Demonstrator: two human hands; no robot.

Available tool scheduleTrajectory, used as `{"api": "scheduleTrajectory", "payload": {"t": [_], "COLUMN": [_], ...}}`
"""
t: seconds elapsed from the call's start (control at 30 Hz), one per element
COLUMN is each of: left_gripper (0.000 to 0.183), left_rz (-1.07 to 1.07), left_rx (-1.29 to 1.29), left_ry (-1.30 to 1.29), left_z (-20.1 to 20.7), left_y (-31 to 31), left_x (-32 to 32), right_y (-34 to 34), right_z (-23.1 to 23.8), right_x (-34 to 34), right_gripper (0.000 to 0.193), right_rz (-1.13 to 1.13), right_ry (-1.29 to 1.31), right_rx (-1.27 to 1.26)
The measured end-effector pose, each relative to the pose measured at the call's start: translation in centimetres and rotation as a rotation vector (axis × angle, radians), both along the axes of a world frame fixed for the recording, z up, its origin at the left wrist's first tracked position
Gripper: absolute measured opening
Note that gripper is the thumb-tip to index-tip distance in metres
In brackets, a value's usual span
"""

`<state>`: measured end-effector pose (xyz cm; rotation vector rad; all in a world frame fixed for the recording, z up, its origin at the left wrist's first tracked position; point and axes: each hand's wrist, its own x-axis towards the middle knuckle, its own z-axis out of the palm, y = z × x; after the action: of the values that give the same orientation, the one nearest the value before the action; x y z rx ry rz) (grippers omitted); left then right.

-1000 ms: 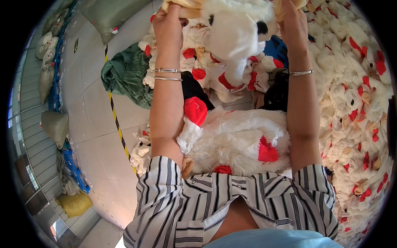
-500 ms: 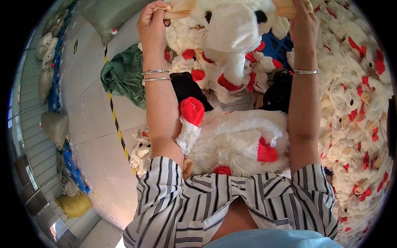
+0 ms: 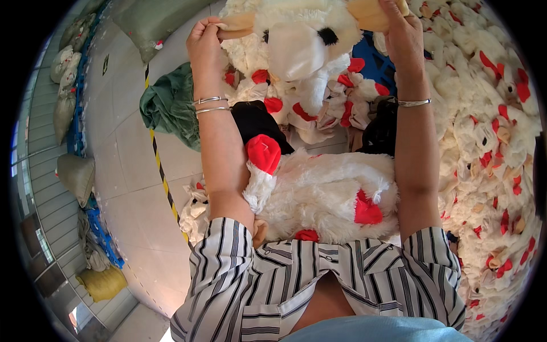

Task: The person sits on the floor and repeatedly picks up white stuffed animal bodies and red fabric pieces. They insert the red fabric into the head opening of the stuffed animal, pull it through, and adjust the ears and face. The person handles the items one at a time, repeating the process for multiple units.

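The lap plush (image 3: 336, 191), a furry white piece with red patches lying across the person's lap, serves as the landmark. Beyond it, the person holds up a second white piece, the raised plush (image 3: 296, 48), by its two beige ears. The left hand (image 3: 205, 48) pinches the tip of the left ear (image 3: 237, 24) between thumb and fingers; the right hand (image 3: 405, 43) grips the right ear (image 3: 373, 14), though the picture's upper edge cuts off part of that grip.

Over the last second the hands spread apart, drawing the ears out sideways, and then shift together to the left, carrying the head along. Both dark eyes and the smooth pale muzzle now show between the hands. For the work at hand, this means the head is spread by its ears with its face in view, clear of the lap plush. A white limb with a red tip hangs under the muzzle; whether it belongs to the same piece is hard to tell. The lap plush itself looks unmoved, lying between the two forearms.

Beyond the lap plush and to its left lies a green cloth (image 3: 171, 108); to its right spreads a large pile of similar white and red pieces (image 3: 478, 148).
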<state>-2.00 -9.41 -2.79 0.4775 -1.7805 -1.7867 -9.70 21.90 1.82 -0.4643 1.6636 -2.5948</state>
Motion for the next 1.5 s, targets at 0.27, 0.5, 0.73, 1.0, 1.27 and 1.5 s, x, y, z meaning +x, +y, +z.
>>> {"api": "scheduleTrajectory", "payload": {"t": [0.27, 0.5, 0.73, 1.0, 1.27, 1.5], "left_gripper": [0.015, 0.014, 0.046, 0.034, 0.030, 0.042], "left_rz": [-0.033, -0.050, -0.666, -0.444, -0.374, -0.331], "left_rx": [-0.029, -0.239, -0.756, 0.089, 0.470, 0.604], "left_ry": [-0.091, -0.028, -0.191, -0.135, 0.121, 0.157], "left_z": [-0.7, -1.1, -0.1, 0.3, -1.1, 0.7], "left_y": [-0.2, -0.3, 10.6, 9.8, 8.3, 8.4], "left_x": [-0.4, -0.5, -0.2, -1.0, -1.4, -1.0], "right_y": [0.0, -0.8, -0.1, 2.2, -1.7, -2.8], "right_z": [-0.8, 0.1, 0.0, 0.0, -3.1, -0.7], "right_x": [-0.3, 0.5, 0.6, -1.0, 1.2, 2.2], "right_gripper": [0.021, 0.019, 0.019, 0.018, 0.026, 0.019], "right_rz": [0.012, 0.009, 0.002, -0.206, 0.243, 0.253], "right_ry": [0.054, 0.058, 0.034, 0.069, 0.258, 0.169], "right_rx": [0.096, 0.082, 0.203, 0.169, 0.699, 0.647]}}
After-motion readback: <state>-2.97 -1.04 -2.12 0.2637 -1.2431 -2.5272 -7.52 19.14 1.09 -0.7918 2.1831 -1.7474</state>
